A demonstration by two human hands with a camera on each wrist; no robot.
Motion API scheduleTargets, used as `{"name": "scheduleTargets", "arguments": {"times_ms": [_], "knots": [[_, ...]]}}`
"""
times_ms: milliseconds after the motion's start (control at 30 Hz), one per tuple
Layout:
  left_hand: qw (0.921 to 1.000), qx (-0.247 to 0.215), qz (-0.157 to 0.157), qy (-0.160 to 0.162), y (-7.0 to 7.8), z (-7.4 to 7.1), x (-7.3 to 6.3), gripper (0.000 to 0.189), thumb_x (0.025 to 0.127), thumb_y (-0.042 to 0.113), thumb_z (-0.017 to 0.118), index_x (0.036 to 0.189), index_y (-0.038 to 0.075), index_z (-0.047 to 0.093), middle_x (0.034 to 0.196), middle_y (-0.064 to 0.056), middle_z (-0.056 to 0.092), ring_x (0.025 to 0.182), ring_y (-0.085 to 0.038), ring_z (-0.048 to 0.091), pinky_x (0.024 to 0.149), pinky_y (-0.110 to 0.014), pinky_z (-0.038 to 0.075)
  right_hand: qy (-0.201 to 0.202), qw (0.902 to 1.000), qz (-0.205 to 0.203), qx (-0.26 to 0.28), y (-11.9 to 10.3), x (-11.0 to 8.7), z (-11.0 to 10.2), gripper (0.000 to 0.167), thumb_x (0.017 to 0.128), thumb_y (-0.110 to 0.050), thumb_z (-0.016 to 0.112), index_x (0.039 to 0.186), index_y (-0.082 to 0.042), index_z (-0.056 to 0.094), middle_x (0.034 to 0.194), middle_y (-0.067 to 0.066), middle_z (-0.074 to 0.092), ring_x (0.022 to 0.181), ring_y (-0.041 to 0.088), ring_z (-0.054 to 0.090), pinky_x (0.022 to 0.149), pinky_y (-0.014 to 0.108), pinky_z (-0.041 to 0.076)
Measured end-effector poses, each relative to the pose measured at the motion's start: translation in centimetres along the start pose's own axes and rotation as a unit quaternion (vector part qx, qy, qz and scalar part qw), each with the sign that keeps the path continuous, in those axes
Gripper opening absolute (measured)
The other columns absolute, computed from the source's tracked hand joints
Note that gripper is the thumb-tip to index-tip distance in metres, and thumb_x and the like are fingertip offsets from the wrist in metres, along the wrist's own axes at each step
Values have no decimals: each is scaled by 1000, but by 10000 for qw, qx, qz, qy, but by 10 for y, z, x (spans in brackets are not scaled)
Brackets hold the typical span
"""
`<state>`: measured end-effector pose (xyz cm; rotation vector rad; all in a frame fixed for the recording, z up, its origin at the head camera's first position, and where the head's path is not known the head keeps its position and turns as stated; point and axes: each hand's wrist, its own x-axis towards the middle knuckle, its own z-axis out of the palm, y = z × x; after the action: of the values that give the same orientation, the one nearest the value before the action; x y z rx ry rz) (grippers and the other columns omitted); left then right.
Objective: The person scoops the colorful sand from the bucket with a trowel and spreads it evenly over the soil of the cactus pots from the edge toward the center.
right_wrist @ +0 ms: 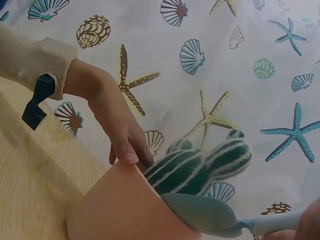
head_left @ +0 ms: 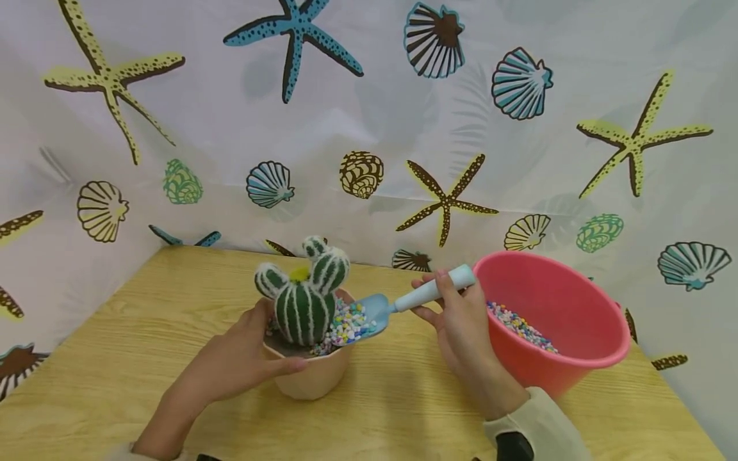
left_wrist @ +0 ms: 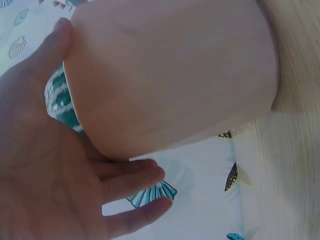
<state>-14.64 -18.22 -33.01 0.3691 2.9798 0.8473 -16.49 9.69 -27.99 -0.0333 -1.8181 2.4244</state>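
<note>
A knitted-looking green cactus with white stripes (head_left: 304, 314) stands in a pale peach flowerpot (head_left: 314, 381), with colored pebbles (head_left: 346, 323) beside it. My left hand (head_left: 236, 358) holds the pot at its left rim, thumb along the near side; in the left wrist view the fingers reach round the pot wall (left_wrist: 175, 75). My right hand (head_left: 461, 320) grips the light blue handle of a small trowel (head_left: 377, 312). The trowel's blade tilts over the pot's right rim, and pebbles lie at its tip. In the right wrist view the blade (right_wrist: 205, 212) is against the rim.
A pink-red basin (head_left: 553, 307) stands to the right, close to my right hand, with more colored pebbles (head_left: 521, 330) inside. Everything rests on a wood-grain table (head_left: 115, 358). A white cloth with starfish and shells (head_left: 375, 115) hangs behind and around the table.
</note>
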Motion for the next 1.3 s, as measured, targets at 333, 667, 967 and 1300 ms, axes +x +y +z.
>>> {"name": "scheduleTargets", "arguments": {"times_ms": [333, 667, 967, 1300], "knots": [[9994, 3, -280, 191, 10, 4, -1, 115, 72, 75, 62, 147, -2, 20, 142, -29, 37, 120, -46, 50, 87, -60, 45, -97, 9997, -59, -224, -1, -1, 2, 15, 104, -18, 39, 112, -6, 39, 104, 6, 55, 101, 17, 64, 87, 48, 53], [9984, -508, 229, -61, -3, 2, 1, 114, 77, 64, 66, 151, -1, 8, 149, -31, 25, 129, -47, 41, 95, -59, 43, -301, 9982, -276, -447, -6, -3, 0, 17, 103, -18, 42, 112, -4, 39, 104, 6, 54, 102, 17, 64, 87, 48, 53], [9992, -378, 144, -42, -2, -1, 0, 117, 77, 66, 65, 151, -2, 5, 149, -32, 25, 128, -49, 40, 94, -60, 43, -431, 9950, -529, -728, -17, 0, 2, 13, 101, -16, 46, 108, -5, 42, 107, 12, 54, 100, 19, 64, 85, 49, 54], [9989, -402, 243, -4, -3, 0, 0, 115, 77, 64, 66, 151, 0, 5, 148, -32, 26, 128, -49, 41, 93, -60, 43, -470, 9931, -698, -821, -25, 0, 2, 15, 100, -15, 48, 108, -3, 44, 103, 9, 56, 93, 16, 67, 81, 48, 55]]}}
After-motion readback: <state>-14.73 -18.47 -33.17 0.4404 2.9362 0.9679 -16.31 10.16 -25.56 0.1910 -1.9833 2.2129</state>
